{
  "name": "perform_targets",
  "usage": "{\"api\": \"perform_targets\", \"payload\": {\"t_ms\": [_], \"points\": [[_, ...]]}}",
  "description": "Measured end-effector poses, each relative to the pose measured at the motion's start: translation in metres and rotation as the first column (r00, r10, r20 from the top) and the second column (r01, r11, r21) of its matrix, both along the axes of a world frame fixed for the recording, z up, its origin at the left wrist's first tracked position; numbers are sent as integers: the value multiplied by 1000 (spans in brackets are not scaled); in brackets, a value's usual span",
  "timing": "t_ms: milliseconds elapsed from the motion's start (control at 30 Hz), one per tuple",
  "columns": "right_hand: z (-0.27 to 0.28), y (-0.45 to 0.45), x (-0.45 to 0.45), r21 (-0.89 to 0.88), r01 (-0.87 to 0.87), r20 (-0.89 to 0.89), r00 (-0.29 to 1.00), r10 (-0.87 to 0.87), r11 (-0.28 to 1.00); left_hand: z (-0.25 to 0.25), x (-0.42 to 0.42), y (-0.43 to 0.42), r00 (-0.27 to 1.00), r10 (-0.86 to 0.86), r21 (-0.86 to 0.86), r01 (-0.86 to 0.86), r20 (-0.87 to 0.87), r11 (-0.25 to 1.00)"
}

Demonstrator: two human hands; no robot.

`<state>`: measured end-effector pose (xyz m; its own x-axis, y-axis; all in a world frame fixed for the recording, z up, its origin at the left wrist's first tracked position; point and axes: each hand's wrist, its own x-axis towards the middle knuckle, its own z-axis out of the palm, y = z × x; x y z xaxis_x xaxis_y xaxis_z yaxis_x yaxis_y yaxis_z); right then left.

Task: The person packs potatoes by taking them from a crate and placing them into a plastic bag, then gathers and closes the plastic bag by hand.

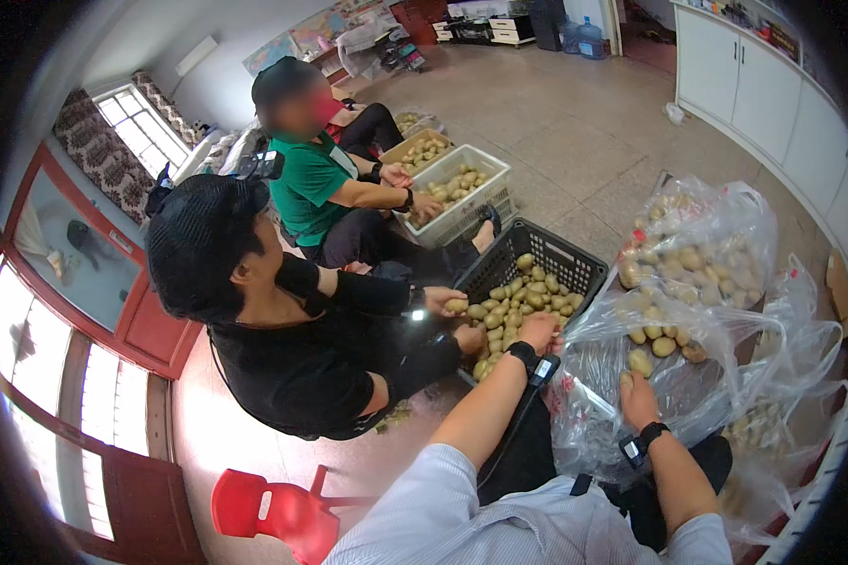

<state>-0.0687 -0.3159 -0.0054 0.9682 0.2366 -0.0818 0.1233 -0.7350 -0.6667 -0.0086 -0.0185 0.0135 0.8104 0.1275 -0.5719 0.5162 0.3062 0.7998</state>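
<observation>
My left hand (540, 331) is at the near right side of a black plastic crate (589, 266), over the small tan, oval potatoes (526, 294) inside. Its back faces me, and its fingertips are hidden. My right hand (639, 397) is closed round a potato (640, 362) held above an opened clear plastic bag (594, 363). More potatoes (666, 341) lie at the far side of that bag. Both my wrists carry dark straps with small devices.
A co-worker in black (292, 367) sits left of the crate, one hand holding a potato. Beyond, a person in green (301, 193) reaches into a white crate (493, 188). A full bag (707, 250) stands right, and a red chair (283, 513) stands lower left.
</observation>
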Motion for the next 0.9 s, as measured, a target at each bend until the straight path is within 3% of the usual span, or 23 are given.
{"api": "perform_targets", "payload": {"t_ms": [100, 200, 233, 300, 367, 433, 500, 600, 767, 800, 867, 900], "points": [[-7, 10, 10, 147, 62, 15, 998, -65, 987, 11, -2, -7, 992, -123, 46, 122, 2, 991], [-39, 24, 30, 288, 28, -25, 999, -22, 957, 16, -2, -12, 964, -266, 26, 266, 0, 964], [-25, 31, 29, 288, 30, -26, 999, -24, 957, 18, -3, -14, 964, -268, 26, 267, 0, 963], [9, 52, 26, 495, 51, -174, 984, 41, 867, 22, -5, -20, 934, -357, 11, 357, -3, 934], [48, 66, 23, 467, 30, -211, 974, 78, 884, 29, -8, -24, 913, -409, -10, 409, -2, 913], [54, 73, 23, 438, 6, -249, 962, 114, 899, 36, -10, -28, 889, -459, -32, 458, 0, 888], [47, 83, 26, 448, -123, 14, 991, 130, 885, 41, -14, -32, 846, -531, -138, 531, 41, 836], [58, 86, 27, 400, -163, 39, 986, 161, 902, 49, -12, -32, 776, -627, -128, 630, 63, 766], [65, 79, 18, 498, -117, 29, 993, 119, 859, 32, -10, -25, 799, -581, -212, 602, 157, 770], [57, 74, 19, 499, -118, 30, 992, 120, 859, 33, -11, -24, 840, -525, -196, 543, 139, 817], [39, 59, 24, 206, -134, 202, 975, 92, 969, 33, -12, -22, 877, -465, -176, 480, 123, 859], [35, 52, 26, 206, -136, 204, 975, 93, 969, 32, -12, -20, 889, -443, -182, 458, 120, 870]]}}
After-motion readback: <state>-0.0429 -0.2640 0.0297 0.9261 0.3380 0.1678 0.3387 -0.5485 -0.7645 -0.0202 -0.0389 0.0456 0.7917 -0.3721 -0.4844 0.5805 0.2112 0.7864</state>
